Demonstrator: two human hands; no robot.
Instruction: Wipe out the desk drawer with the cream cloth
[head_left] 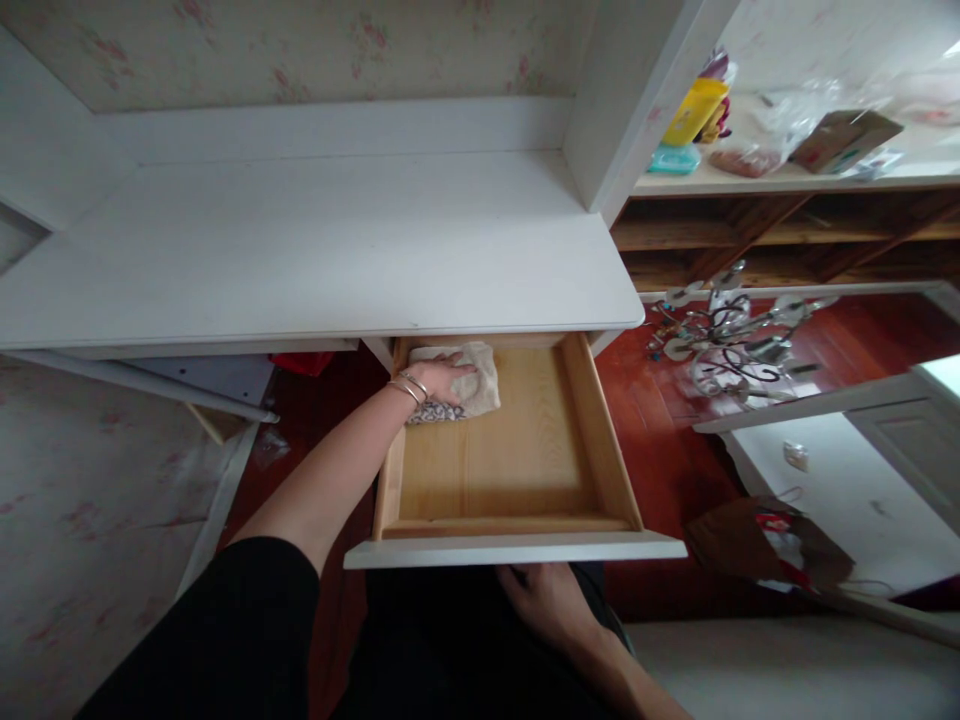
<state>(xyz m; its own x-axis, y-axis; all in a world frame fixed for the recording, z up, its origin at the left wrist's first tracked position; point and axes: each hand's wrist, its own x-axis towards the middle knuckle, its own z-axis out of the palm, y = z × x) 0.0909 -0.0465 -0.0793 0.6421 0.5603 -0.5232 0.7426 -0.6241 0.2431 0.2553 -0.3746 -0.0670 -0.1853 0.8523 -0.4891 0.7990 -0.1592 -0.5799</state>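
A pulled-out wooden drawer (pixel 600 440) with a white front (pixel 517 549) hangs below a white desk (pixel 315 250). My left hand (pixel 442 377), with thin bangles on its wrist, lies flat on a beige cloth (pixel 480 385) at the drawer's back left corner, pressing it against the bare wooden bottom. My right hand (pixel 547 600) rests below the drawer's white front, against my dark-clothed lap, with its fingers loosely curled and nothing seen in it.
A metal chandelier (pixel 727 335) lies on the red wood floor to the right. A brown bag (pixel 765 545) sits beside a white panel (pixel 840 480). Shelves at the upper right hold a yellow container (pixel 694 110), a cardboard box (pixel 844 135) and plastic bags.
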